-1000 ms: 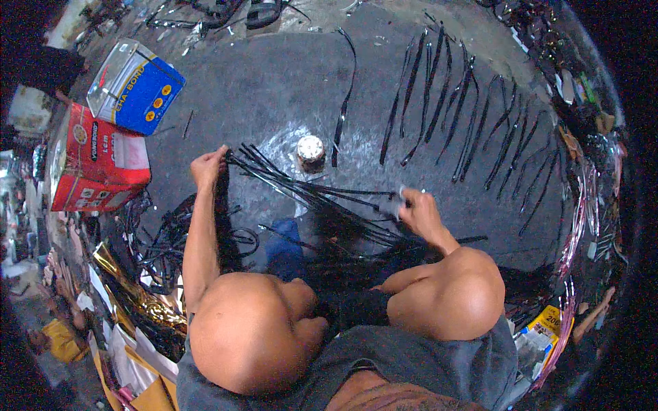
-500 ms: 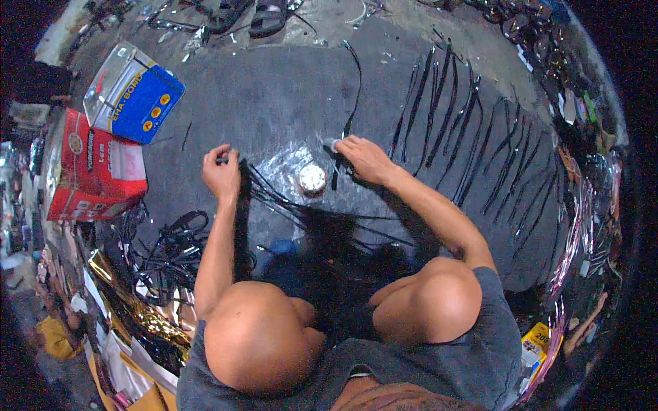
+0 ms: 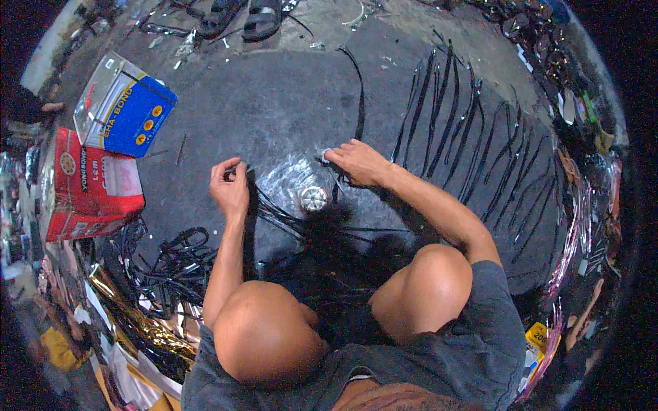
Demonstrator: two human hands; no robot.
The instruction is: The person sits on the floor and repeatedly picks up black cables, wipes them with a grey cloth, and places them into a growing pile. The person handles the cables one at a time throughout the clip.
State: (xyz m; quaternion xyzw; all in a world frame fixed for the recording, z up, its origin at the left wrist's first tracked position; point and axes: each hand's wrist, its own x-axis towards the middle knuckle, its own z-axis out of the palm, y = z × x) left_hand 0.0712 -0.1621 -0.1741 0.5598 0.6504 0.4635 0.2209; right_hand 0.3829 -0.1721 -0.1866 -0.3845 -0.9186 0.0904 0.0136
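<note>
My left hand (image 3: 229,188) is raised over the dark mat with thumb and fingers curled into a pinch; whatever lies between them is too small and dark to name. Beside it, a loose bunch of thin black strips (image 3: 274,211) fans toward my knees. My right hand (image 3: 360,163) is closed, with a small whitish piece (image 3: 327,155) at its fingertips. Under and beyond that hand runs a single long black strip (image 3: 360,99), its near end showing below the fingers. Between both hands stands a small round tub (image 3: 313,198) with a white top, on a shiny smeared patch.
At left stand a red carton (image 3: 89,185) and a blue-and-clear box (image 3: 127,106). Many black strips (image 3: 449,113) lie spread at right. A black tangle (image 3: 181,257) and gold foil (image 3: 140,318) lie near my left knee. Dark sandals (image 3: 262,19) rest at the far edge.
My right hand has shifted slightly left with the whitish piece. My left fingers have curled closer together. The whole view has tilted a little, and a person's hand now shows at the far left.
</note>
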